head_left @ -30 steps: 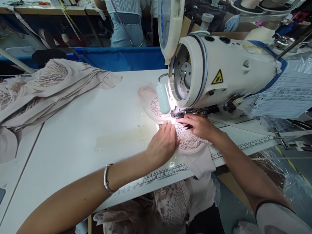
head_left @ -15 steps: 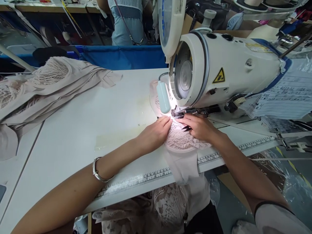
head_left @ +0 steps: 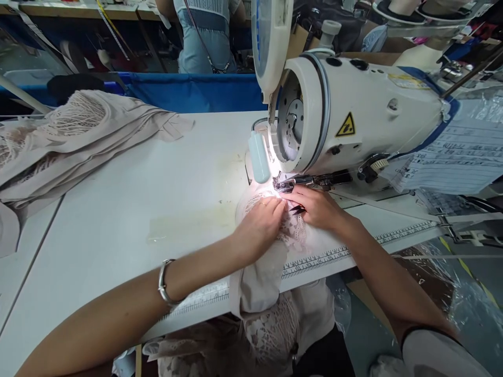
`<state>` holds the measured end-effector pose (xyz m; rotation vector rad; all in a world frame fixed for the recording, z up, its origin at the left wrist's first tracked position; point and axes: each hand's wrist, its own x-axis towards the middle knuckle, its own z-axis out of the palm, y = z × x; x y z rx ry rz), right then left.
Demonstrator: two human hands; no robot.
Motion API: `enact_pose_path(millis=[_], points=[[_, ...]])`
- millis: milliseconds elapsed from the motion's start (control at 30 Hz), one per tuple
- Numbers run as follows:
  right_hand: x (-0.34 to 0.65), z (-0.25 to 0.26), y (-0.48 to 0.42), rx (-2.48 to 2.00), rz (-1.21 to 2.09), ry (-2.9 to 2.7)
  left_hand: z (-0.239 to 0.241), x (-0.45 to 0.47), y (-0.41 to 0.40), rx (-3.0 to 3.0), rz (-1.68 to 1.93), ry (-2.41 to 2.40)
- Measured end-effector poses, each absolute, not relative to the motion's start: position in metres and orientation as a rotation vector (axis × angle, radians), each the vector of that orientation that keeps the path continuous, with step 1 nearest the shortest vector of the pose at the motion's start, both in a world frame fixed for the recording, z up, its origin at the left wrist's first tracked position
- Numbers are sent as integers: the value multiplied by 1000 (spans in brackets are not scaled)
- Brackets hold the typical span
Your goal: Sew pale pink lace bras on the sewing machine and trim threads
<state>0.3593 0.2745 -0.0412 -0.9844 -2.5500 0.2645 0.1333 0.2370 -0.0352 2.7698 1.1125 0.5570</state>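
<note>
A pale pink lace garment piece (head_left: 293, 233) lies on the white table (head_left: 118, 209) under the presser foot (head_left: 281, 186) of a white sewing machine (head_left: 353, 115). My left hand (head_left: 261, 222) rests on the lace with fingers curled and pressed down, just left of the needle. My right hand (head_left: 316, 207) lies on the lace to the right, fingers together, with small black thread snips (head_left: 297, 210) tucked in them. More of the fabric hangs off the table's front edge over my lap (head_left: 271, 319).
A heap of the same pink lace pieces (head_left: 66, 136) sits at the table's far left. A small lamp (head_left: 259, 157) hangs beside the needle. Printed papers (head_left: 456, 157) lie right of the machine. A person in light blue (head_left: 204, 36) stands behind a blue barrier.
The lace piece has been pulled back toward me from behind the needle; the part that lay beyond the presser foot is gone. My left hand drew back with it and curled.
</note>
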Motion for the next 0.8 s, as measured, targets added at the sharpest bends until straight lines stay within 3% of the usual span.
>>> enact_pose_path(millis=[167,400,800], points=[[370,-45,276,-973,284,-2502,-43,134,229,2749,527,1033],[362,-38,278,-682,42,-2578,-41,116,251,2664,541,896],[357,-41,275,-819,-22,-2625,-41,99,283,2664,474,929]])
